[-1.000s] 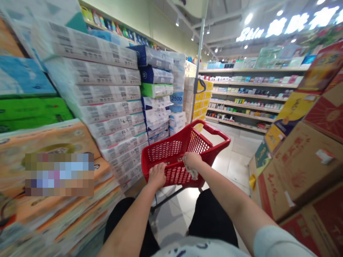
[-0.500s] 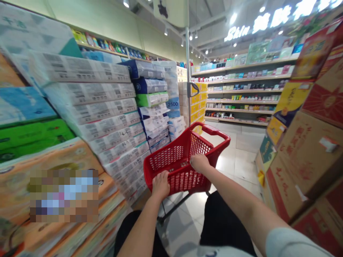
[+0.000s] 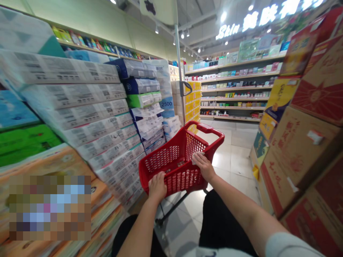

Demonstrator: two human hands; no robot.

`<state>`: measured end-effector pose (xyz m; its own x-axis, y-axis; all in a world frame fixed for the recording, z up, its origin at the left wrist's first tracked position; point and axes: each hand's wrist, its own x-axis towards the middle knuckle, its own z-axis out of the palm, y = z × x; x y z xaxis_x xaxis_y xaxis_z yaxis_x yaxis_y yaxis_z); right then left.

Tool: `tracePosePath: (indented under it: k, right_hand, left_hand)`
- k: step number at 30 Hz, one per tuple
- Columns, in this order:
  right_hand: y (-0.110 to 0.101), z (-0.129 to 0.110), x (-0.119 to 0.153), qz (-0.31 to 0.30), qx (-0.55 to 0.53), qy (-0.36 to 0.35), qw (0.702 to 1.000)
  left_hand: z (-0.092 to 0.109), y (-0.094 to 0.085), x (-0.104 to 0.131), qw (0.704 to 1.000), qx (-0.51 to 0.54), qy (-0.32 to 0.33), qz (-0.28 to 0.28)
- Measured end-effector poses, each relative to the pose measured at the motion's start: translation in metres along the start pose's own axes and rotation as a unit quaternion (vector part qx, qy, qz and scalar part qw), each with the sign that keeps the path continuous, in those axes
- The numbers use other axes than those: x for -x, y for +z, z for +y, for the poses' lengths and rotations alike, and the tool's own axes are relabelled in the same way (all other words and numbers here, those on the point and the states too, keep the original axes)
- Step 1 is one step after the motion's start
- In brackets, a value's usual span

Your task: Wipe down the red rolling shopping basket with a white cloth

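Observation:
A red plastic shopping cart [image 3: 184,171] stands in front of me, turned sideways, its handle pointing away to the right. My left hand [image 3: 157,187] is closed over the near rim at the cart's front left end. Farther right along the same rim lies my right hand [image 3: 203,166], its fingers bent over the edge and the thumb hidden. The lattice basket shows the floor pattern through its holes. A metal leg frame with a wheel is partly visible below.
Tall stacks of wrapped paper packs [image 3: 93,96] line the left side, close to the cart. Cardboard cartons [image 3: 294,150] are piled on the right. Beyond the cart are a metal pole [image 3: 179,53], yellow boxes [image 3: 193,101], tiled floor [image 3: 230,160] and product shelves [image 3: 241,89].
The surroundings have shifted slightly left in view as I move forward along the aisle. My right hand's fingers have loosened and stretched somewhat over the rim. My left hand keeps its place.

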<state>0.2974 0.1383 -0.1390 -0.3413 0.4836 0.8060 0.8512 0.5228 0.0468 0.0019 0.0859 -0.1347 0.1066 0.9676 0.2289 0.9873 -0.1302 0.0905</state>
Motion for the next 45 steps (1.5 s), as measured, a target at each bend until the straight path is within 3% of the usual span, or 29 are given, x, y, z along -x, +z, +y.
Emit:
tracePosePath:
  k: [2,6,10,15,19,27,32,36,40,45]
  right_hand:
    - [0.005,-0.002,0.013,0.010,0.010,-0.007,1.000]
    - [0.002,0.001,0.024,-0.036,0.013,-0.030,0.999]
    - [0.002,0.000,0.034,-0.060,0.007,0.001,0.998]
    - [0.017,-0.030,0.035,-0.061,-0.037,0.034,0.997]
    - [0.025,-0.059,0.034,-0.105,-0.103,0.043,0.988]
    - [0.038,-0.098,0.007,-0.153,-0.149,-0.026,0.977]
    - [0.052,-0.120,0.007,-0.209,-0.125,-0.049,0.969]
    - [0.057,-0.129,0.010,-0.202,-0.128,-0.077,0.968]
    - [0.057,-0.130,0.014,-0.216,-0.130,-0.091,0.963]
    - [0.059,-0.151,0.008,-0.173,-0.158,-0.120,0.965]
  left_hand:
    - [0.001,-0.001,-0.002,1.000,0.005,-0.002,-0.005]
    - [-0.001,-0.003,-0.004,1.000,0.011,-0.012,-0.017]
    - [-0.003,-0.005,-0.003,1.000,0.012,-0.008,-0.023]
    - [-0.001,-0.007,-0.004,0.999,0.011,-0.007,-0.043]
    - [-0.001,-0.010,-0.004,0.998,0.016,-0.008,-0.058]
    - [-0.010,-0.019,-0.009,0.991,0.057,0.023,-0.116]
    - [-0.005,-0.007,0.002,0.998,0.024,0.028,-0.052]
    - [-0.005,0.001,0.016,0.999,0.014,0.041,0.010]
    - [-0.021,-0.002,0.028,0.997,0.017,0.060,0.056]
    - [-0.045,-0.003,0.034,0.996,0.023,-0.006,0.091]
